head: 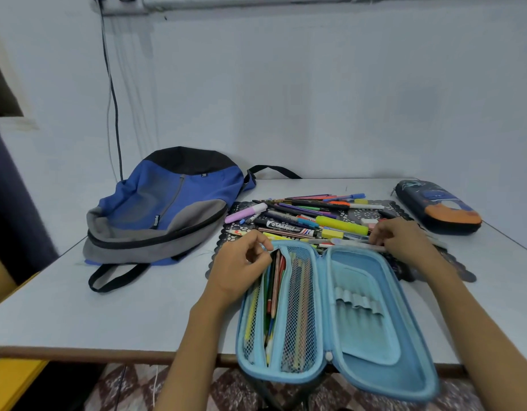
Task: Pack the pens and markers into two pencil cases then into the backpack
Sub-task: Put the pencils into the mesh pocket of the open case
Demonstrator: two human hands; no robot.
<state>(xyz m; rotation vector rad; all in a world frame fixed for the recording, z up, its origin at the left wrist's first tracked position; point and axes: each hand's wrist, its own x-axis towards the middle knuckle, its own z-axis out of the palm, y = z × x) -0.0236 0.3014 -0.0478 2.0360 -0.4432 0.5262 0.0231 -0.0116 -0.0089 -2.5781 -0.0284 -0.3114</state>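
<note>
**Hands at the open blue case, pens heaped just beyond**

Head view: The left hand (pixel 241 268) has its fingers curled, pinching the far edge of the mesh pocket (pixel 298 307) in the light blue pencil case (pixel 366 271). The case lies open flat beneath both hands, with pencils and pens tucked in its left half under that hand.

The right hand (pixel 404 238) curls its fingers on a pale pen (pixel 360 246) that lies along the case's far rim, to the hand's left.

Just beyond both hands, the pile of pens and markers (pixel 309 215) sits on a black lacy mat (pixel 363 215). In the pile, a black marker (pixel 289 226) carries a white label whose script cannot be read.

Beyond the right hand and to its right, near it, a dark pencil case (pixel 437 207) lies closed. Well to the left of the left hand, the blue and grey backpack (pixel 158 209) lies flat on the table (pixel 78 307). Small white lettering on it reads "puma".
</note>
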